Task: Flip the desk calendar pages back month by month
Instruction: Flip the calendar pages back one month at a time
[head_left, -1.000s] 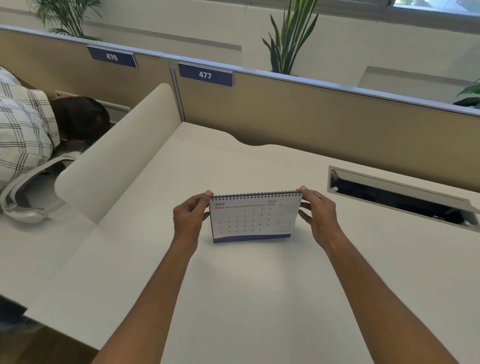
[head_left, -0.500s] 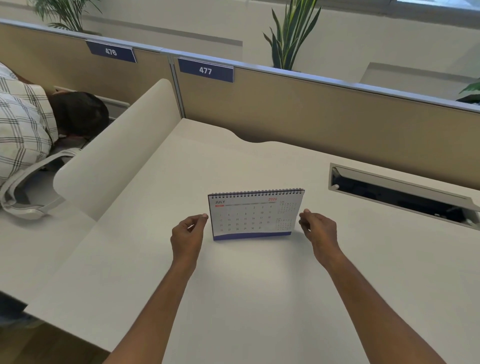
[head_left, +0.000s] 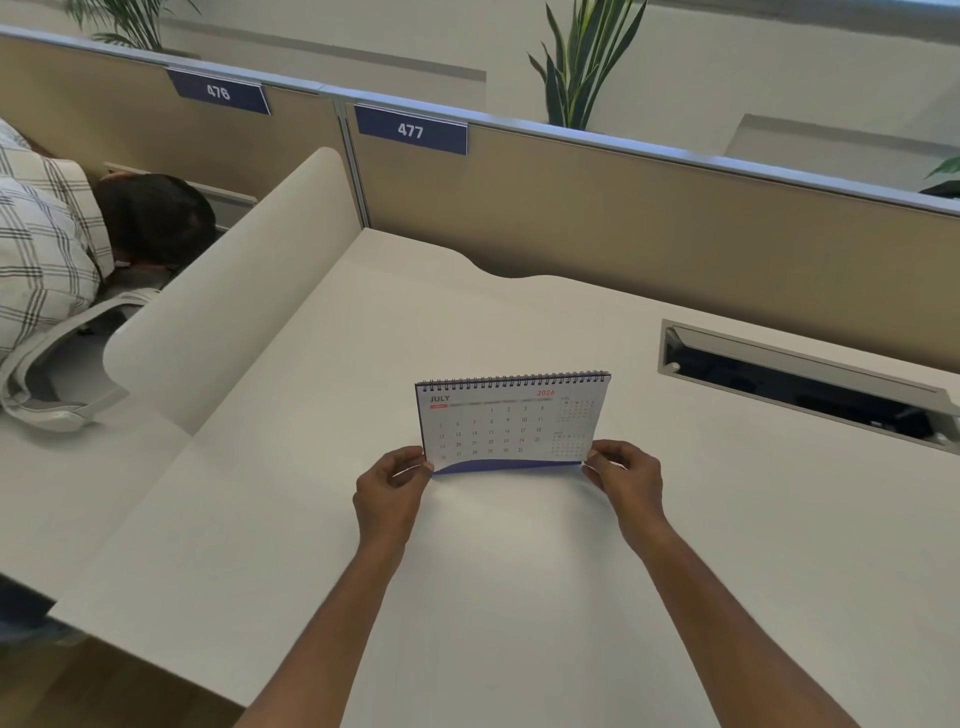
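- The desk calendar (head_left: 511, 421) stands upright at the centre of the frame on the pale desk (head_left: 311, 519), showing its JULY 2026 page, spiral binding along the top.
- The left hand (head_left: 389, 493) pinches the page's lower left corner between thumb and fingers.
- The right hand (head_left: 626, 483) pinches the lower right corner the same way; the bottom edge bows up slightly.
- A cable tray slot (head_left: 800, 384) lies at right, well apart.
- Partition label "477" (head_left: 410, 130) sits above, towards the upper left.

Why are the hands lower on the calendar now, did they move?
Yes. Both hands dropped from beside the calendar's top spiral to its bottom corners: left hand, right hand, now pinching the July page's lower edge.
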